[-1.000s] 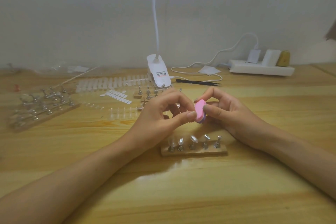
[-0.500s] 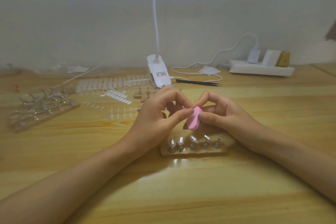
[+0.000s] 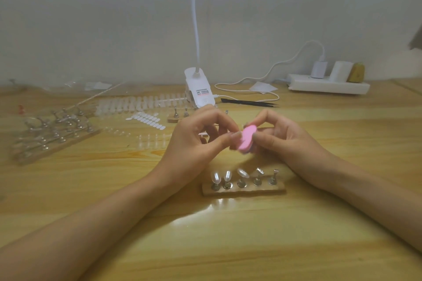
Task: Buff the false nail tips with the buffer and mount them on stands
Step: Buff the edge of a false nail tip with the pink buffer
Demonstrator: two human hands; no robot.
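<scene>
The pink buffer (image 3: 247,137) is held just above the wooden table (image 3: 228,246). Its long axis is tilted from lower left up to upper right, and the upper end points away from the person. The right hand (image 3: 280,137) grips it between thumb and curled fingers. The left hand (image 3: 196,141) has its thumb and forefinger pinched against the buffer; what they hold I cannot tell. Nearer, the stand block (image 3: 243,191) carries five metal stands, and the three left ones hold nail tips (image 3: 227,176).
</scene>
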